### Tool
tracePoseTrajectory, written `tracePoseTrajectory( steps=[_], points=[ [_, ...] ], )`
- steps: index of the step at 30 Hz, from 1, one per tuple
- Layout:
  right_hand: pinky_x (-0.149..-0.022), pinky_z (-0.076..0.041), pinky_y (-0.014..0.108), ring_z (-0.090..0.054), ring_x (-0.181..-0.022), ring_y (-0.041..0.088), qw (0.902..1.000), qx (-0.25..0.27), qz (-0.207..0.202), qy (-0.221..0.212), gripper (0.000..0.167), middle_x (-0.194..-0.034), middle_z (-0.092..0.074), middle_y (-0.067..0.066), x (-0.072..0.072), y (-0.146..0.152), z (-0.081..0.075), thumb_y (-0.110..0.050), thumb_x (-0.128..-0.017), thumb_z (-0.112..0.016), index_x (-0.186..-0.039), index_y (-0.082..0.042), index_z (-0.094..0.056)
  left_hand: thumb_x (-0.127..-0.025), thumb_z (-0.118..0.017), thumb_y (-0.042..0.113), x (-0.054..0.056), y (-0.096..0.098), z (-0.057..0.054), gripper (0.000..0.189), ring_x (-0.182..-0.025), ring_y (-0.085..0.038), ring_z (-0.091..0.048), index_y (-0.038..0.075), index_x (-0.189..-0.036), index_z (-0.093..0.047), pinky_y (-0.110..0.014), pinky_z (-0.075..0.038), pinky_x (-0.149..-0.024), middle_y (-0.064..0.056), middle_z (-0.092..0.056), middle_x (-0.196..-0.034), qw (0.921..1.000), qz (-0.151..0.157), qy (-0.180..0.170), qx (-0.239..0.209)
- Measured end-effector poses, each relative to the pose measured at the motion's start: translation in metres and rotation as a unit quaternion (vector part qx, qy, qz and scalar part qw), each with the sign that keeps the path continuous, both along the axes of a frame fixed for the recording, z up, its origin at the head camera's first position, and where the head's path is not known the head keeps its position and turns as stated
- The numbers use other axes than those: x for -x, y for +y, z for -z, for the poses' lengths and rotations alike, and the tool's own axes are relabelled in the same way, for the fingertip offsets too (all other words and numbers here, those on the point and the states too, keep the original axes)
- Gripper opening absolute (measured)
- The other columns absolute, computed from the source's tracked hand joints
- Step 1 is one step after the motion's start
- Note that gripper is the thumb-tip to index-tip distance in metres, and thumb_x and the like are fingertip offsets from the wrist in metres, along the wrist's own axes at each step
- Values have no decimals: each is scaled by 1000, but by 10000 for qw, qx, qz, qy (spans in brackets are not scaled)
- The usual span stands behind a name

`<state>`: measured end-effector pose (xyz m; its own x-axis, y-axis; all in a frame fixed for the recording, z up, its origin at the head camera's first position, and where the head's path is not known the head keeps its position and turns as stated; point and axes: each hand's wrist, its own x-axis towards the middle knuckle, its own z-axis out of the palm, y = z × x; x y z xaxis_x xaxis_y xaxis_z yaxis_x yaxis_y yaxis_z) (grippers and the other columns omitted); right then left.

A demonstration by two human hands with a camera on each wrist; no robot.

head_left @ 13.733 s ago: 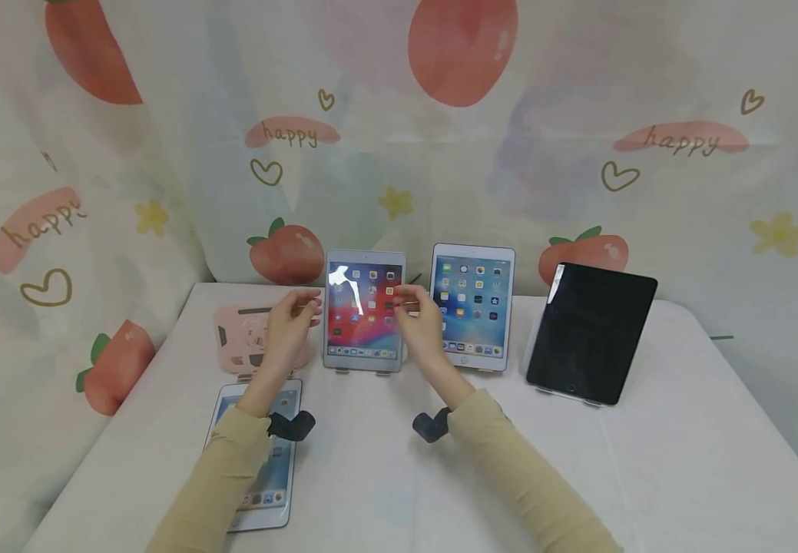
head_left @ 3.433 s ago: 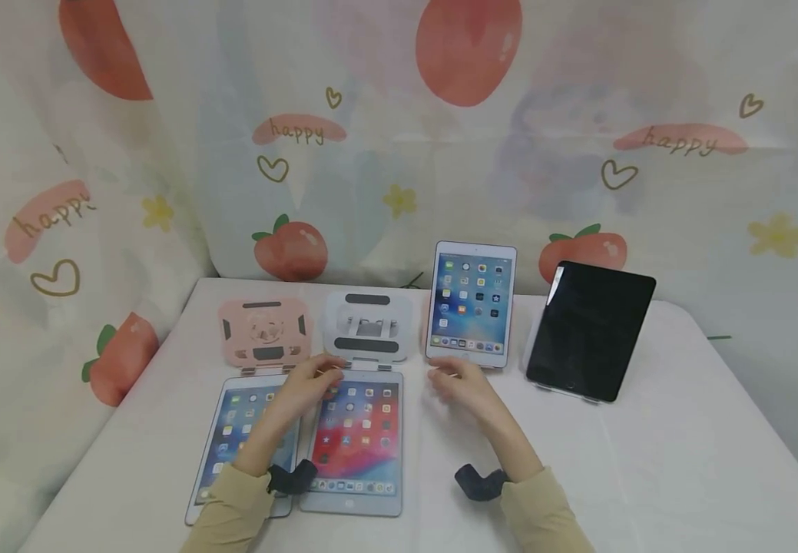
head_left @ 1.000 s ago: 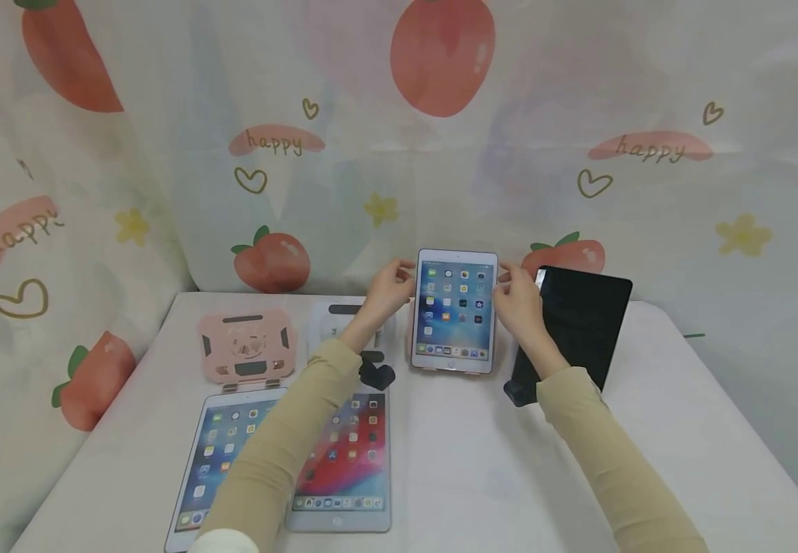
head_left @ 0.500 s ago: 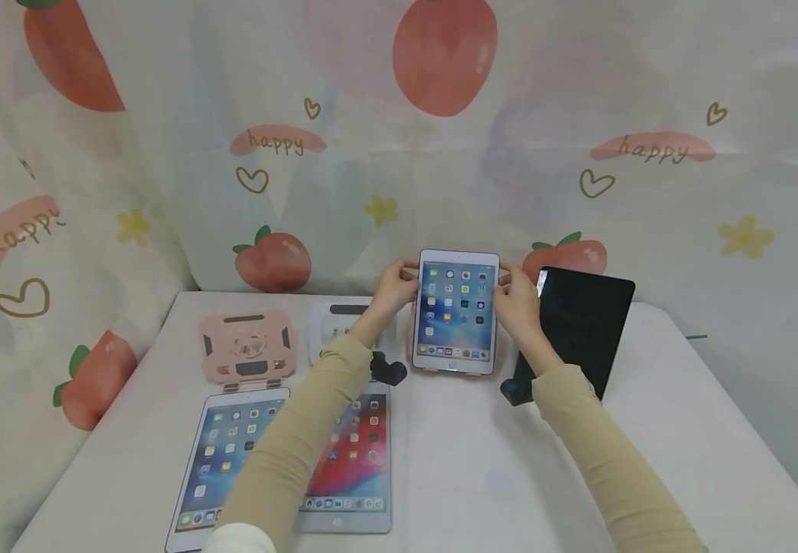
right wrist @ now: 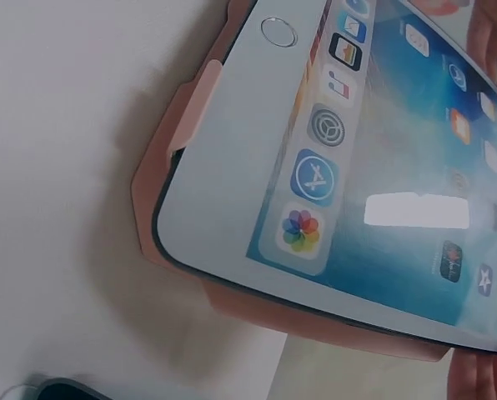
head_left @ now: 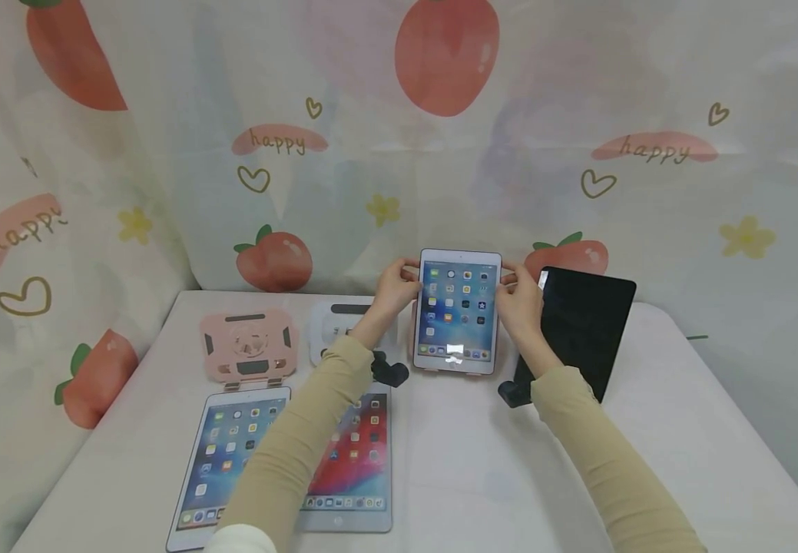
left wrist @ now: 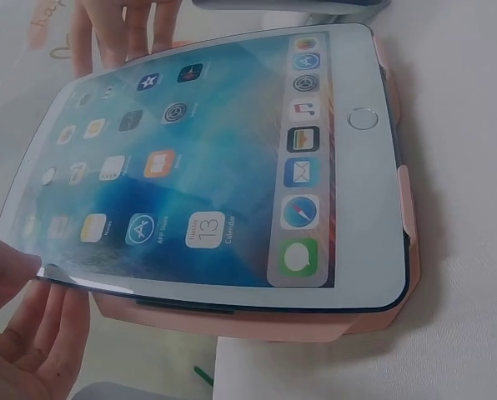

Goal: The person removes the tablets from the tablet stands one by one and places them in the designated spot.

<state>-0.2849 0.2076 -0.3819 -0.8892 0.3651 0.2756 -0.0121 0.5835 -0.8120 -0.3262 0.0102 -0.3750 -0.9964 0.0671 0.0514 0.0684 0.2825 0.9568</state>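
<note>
A white tablet with a blue screen of app icons (head_left: 457, 311) leans upright on a pink stand (right wrist: 311, 325), whose lower lip hooks over the tablet's bottom edge. My left hand (head_left: 395, 292) pinches the tablet's left edge near the top, thumb at the front and fingers behind, as the left wrist view shows. On the opposite edge, my right hand (head_left: 521, 307) holds it the same way; its fingertips (right wrist: 474, 375) are only partly seen in the right wrist view. Most of the stand is hidden behind the tablet.
A black-screened tablet (head_left: 588, 319) leans on a stand just right of my right hand. Two tablets lie flat at front left, one blue-screened (head_left: 215, 461), one red-screened (head_left: 357, 461), partly under my left arm. Behind them are a pink stand (head_left: 249, 346) and a white stand (head_left: 322, 322).
Earlier the red-screened tablet went from its white stand to flat on the table. Both hands then moved to the third tablet's edges; a glare spot now shows low on its screen.
</note>
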Motion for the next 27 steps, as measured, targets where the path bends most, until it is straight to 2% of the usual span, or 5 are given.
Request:
tracePoseTrajectory(
  steps=[9,14,16,20,27],
  points=[
    [-72,-42,22,-55,-87,21,9974,460,-41,556,36,-102,-62,17,-2,3,1,-2,-93,-53,-127,-9,-59,-85,-61,-6,3,-6,3,37,-75,-14,-55,5,-120,-59,-31,-59,-74,-5,-54,-87,9979,256,-87,-594],
    [-64,-41,14,-52,-77,7,9956,559,-68,754,35,-96,-63,14,-4,5,0,1,-91,-54,-124,-10,-61,-87,-62,-3,-1,-9,0,35,-77,-13,-54,8,-121,-59,-28,-57,-73,-5,-55,-91,9962,301,-261,-769],
    [-62,-41,11,-50,-74,3,9950,624,-85,772,35,-95,-62,13,-5,5,0,2,-91,-54,-123,-10,-61,-88,-62,-2,-3,-10,-1,35,-77,-13,-54,9,-121,-59,-26,-56,-72,-5,-55,-92,9957,325,-307,-811],
    [-60,-43,9,-50,-74,4,9936,839,-149,748,36,-96,-61,13,-8,6,-2,4,-90,-55,-123,-9,-61,-88,-61,-3,-7,-11,-3,35,-76,-13,-53,9,-121,-59,-23,-53,-69,-5,-56,-94,9945,366,-308,-933],
    [-66,-53,15,-53,-75,4,9901,1141,-373,723,36,-91,-57,2,-19,8,-8,3,-92,-55,-125,-10,-59,-87,-60,-3,-14,-11,-5,34,-78,-14,-55,10,-119,-61,-26,-55,-71,-7,-58,-96,9947,360,-93,-955]
  ],
)
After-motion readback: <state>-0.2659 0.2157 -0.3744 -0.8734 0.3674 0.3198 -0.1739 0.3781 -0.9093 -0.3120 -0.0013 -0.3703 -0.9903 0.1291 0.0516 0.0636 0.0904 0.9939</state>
